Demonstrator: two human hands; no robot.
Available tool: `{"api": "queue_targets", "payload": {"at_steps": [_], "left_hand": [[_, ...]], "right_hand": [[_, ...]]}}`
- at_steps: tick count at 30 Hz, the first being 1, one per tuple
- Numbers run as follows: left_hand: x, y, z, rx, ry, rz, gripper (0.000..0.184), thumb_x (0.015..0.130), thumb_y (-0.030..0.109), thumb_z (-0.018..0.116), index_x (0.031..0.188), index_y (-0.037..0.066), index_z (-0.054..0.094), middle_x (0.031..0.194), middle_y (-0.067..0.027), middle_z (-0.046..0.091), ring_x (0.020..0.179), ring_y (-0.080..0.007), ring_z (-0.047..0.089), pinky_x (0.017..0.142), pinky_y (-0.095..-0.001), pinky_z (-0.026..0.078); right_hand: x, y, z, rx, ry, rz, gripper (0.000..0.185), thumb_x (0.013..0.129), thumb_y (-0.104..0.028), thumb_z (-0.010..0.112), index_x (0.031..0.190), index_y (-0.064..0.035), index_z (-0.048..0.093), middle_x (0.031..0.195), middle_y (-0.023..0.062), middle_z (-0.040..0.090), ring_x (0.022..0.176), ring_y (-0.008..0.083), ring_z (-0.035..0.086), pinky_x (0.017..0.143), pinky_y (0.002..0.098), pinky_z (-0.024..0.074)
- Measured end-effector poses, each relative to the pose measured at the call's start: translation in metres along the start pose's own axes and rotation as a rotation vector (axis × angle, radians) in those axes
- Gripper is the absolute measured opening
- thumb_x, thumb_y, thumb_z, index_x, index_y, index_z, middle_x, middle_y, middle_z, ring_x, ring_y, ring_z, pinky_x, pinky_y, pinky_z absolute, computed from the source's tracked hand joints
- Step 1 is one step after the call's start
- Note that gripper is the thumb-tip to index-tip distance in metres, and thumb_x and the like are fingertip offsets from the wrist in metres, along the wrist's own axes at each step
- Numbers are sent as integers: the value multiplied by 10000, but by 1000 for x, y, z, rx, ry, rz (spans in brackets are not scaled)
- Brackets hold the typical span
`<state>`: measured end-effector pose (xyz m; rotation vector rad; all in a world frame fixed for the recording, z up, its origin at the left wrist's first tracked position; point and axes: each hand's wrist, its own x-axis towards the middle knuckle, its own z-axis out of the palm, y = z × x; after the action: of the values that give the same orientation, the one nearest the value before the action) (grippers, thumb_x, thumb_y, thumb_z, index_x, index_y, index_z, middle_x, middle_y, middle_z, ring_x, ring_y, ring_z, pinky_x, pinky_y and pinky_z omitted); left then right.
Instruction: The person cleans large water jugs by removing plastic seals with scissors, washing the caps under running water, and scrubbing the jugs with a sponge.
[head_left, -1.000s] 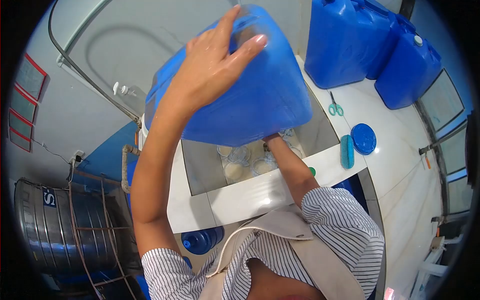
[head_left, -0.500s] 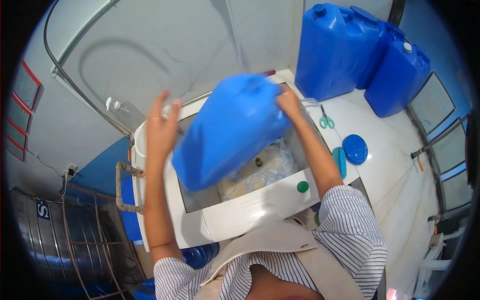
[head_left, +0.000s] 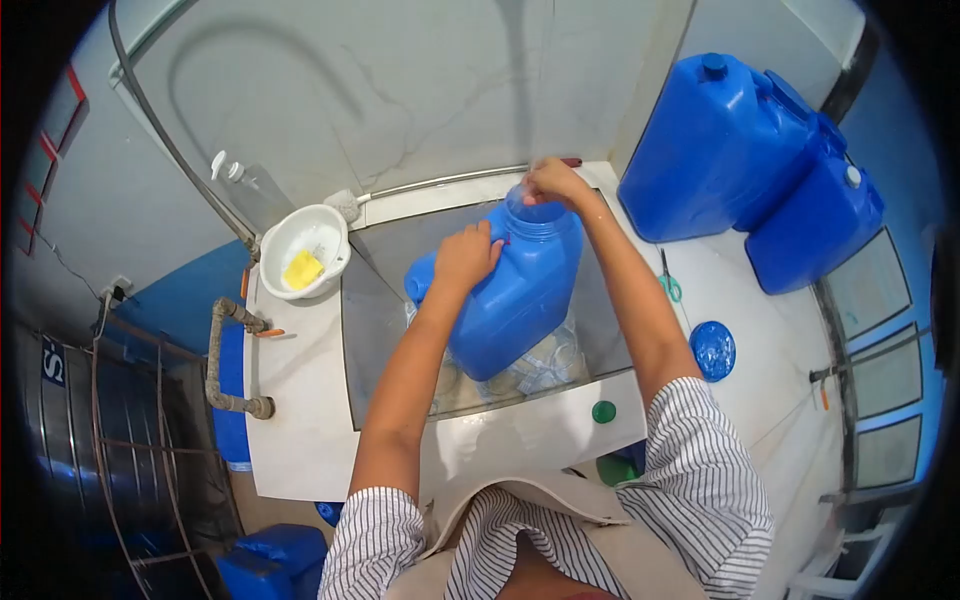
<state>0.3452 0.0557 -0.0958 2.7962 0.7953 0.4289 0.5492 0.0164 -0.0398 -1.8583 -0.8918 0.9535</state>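
A blue jerrycan (head_left: 515, 310) stands slightly tilted in the sink (head_left: 385, 280), its wide round mouth uncovered and facing up. My left hand (head_left: 468, 255) is closed over the handle on its top. At the mouth is my right hand (head_left: 556, 186), fingers bent together at the opening; whether they hold anything is hidden. Under the jerrycan, clear tubing (head_left: 550, 368) lies on the sink bottom. A blue round lid (head_left: 713, 350) rests on the counter beside my right forearm, and a green cap (head_left: 603, 411) sits on the front ledge.
Several blue jerrycans (head_left: 720, 150) stand at the back right. Green-handled scissors (head_left: 670, 287) lie near the sink's right edge. To the left are a white bowl (head_left: 327, 240) with a yellow sponge (head_left: 302, 269), a clear pump bottle (head_left: 256, 195) and a pipe (head_left: 215, 350).
The jerrycan has gone from tipped over above the sink to nearly upright in it, mouth up. My left hand has come onto its handle, and my right hand has moved to its mouth.
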Motion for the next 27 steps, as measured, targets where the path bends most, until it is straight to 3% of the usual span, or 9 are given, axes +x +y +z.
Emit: {"api": "queue_targets", "payload": {"at_steps": [2,5,12,16,18,21,22,25,27], "left_hand": [[15,6,17,124,88,-28,297,816,239,579,1032,41,534,947,-161,614,876,-329,602,774,-452,477],[30,30,49,237,291,-77,358,838,291,561,1092,40,540,1013,-143,596,994,-288,553,897,-443,410],[56,50,81,269,569,177,304,828,263,572,1023,30,574,991,-133,595,995,-274,551,914,-417,405],[62,51,70,-4,307,172,310,824,268,580,1020,29,572,965,-136,597,962,-297,563,896,-423,422],[64,43,57,-107,146,181,415,792,335,626,1072,34,568,1024,-144,596,991,-326,557,876,-424,438],[61,24,38,-66,368,312,540,744,439,663,1102,42,584,1028,-157,616,973,-334,580,868,-426,446],[67,11,30,-42,15,278,616,698,513,681,1111,64,601,1014,-169,640,955,-308,607,862,-413,456],[54,-6,2,-27,-557,130,517,695,469,678,1016,65,654,904,-166,668,851,-304,641,811,-418,482],[27,-14,-15,-134,-693,-23,390,687,376,661,913,59,683,834,-167,671,806,-320,647,747,-429,494]], "right_hand": [[-4,-14,-1,172,-283,67,219,848,-63,444,904,111,565,836,207,630,763,248,663,653,295,571],[-5,-30,-11,411,-136,138,215,835,21,380,916,112,557,885,208,624,772,247,664,677,289,576],[-5,-37,-6,356,-302,95,170,825,32,423,870,106,569,859,191,610,809,247,652,728,282,574],[-9,-43,-10,374,-187,41,165,835,12,437,873,105,568,837,183,608,786,242,650,740,281,575],[-11,-41,-9,253,-336,79,178,845,-12,427,865,94,568,821,169,602,742,231,644,700,284,572],[-2,-39,-12,226,-186,-80,185,844,-24,415,839,57,581,780,137,600,667,185,613,587,261,540],[-1,-37,-12,232,-182,-79,185,844,-24,415,839,57,581,780,137,600,667,185,613,587,261,540],[-4,-39,-11,129,-247,-27,189,841,-37,413,807,21,590,708,95,591,585,140,562,486,247,472],[-2,-34,-12,147,-224,-31,181,825,-36,424,780,4,594,655,69,581,517,124,522,445,241,439]]}}
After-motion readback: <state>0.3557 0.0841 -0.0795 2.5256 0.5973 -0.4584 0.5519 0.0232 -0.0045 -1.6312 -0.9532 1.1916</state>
